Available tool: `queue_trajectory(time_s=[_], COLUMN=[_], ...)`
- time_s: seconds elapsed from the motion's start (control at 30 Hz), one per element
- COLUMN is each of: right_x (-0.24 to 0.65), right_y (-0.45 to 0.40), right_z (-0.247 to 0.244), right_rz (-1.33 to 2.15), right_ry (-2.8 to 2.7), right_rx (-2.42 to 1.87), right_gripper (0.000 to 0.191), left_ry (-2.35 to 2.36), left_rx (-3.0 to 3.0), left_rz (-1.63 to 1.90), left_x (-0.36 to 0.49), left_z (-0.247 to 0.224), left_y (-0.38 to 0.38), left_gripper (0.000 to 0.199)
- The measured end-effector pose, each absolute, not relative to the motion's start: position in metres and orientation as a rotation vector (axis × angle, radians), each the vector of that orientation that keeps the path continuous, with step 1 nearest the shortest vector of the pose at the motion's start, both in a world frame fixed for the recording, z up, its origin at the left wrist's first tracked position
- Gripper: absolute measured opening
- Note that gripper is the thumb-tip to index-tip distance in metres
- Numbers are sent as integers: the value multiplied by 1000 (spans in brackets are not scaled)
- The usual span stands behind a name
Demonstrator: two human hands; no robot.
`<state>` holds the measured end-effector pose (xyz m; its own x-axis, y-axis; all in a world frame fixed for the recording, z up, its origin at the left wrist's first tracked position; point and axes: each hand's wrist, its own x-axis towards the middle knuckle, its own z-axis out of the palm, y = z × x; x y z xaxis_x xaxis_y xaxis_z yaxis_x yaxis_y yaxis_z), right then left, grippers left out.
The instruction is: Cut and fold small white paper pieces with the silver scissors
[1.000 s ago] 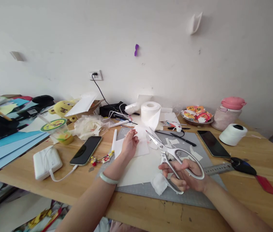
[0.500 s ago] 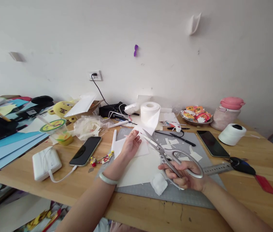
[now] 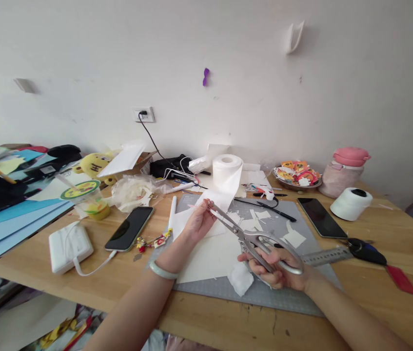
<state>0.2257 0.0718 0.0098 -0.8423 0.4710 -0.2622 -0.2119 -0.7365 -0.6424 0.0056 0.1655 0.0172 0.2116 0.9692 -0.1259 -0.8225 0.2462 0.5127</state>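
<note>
My right hand (image 3: 277,268) grips a pair of silver scissors (image 3: 242,233), fingers through the large handle loops. The blades point up and left, nearly closed, over the cutting mat. At their tips is my left hand (image 3: 202,222), its thumb and fingers pinched together; what lies between them is too small to make out. A pale bangle (image 3: 164,271) circles the left wrist. White paper sheets (image 3: 206,258) lie under both hands. Behind the blades stands a white roll (image 3: 227,173), its loose end hanging forward. A white cotton-like pad (image 3: 241,280) rests beside the right hand.
Paper scraps (image 3: 257,219) are scattered over the grey cutting mat (image 3: 283,300). To the right are a metal ruler (image 3: 328,256), a dark phone (image 3: 321,217) and a thread cone (image 3: 351,204). Another phone (image 3: 129,229), a white power bank (image 3: 70,247) and a drink cup (image 3: 89,200) stand left.
My left fingers have closed from a loose, spread pose into a pinch at the scissor tips. The scissors have shifted slightly left and their blades have come closer together.
</note>
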Motion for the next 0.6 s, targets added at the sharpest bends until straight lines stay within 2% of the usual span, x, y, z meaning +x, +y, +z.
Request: queue_trajectory(time_s=[0.6], right_x=[226], right_y=[74], right_z=[8], right_rz=[2534], right_ry=[-868], right_rx=[-600], right_gripper=[49], left_ry=[543], left_rx=[655], left_rz=[1047], left_x=[5], left_z=[7], left_y=[164], left_gripper=[24])
